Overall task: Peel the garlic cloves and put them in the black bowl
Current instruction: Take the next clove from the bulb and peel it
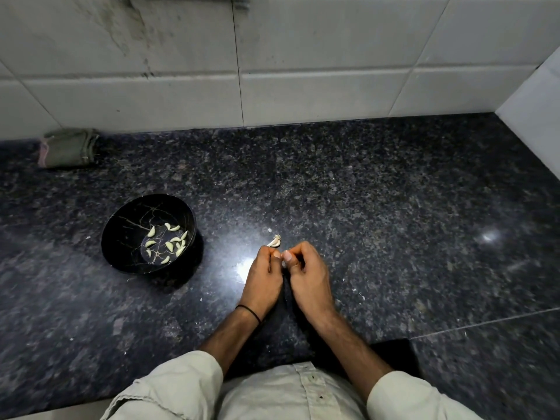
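Observation:
A black bowl (119, 234) with gold crack lines stands on the dark granite counter, left of my hands, and holds several peeled garlic cloves (169, 245). My left hand (262, 280) and my right hand (309, 275) are close together in the middle of the counter, fingers curled and thumbs meeting over something small that is almost hidden between them. A pale piece of garlic with skin (274, 241) lies on the counter just beyond my fingertips.
A folded green cloth (68, 147) lies at the back left against the white tiled wall (272, 71). Another tiled wall (539, 98) closes the right side. Small flakes of garlic skin are scattered on the granite counter (394, 207).

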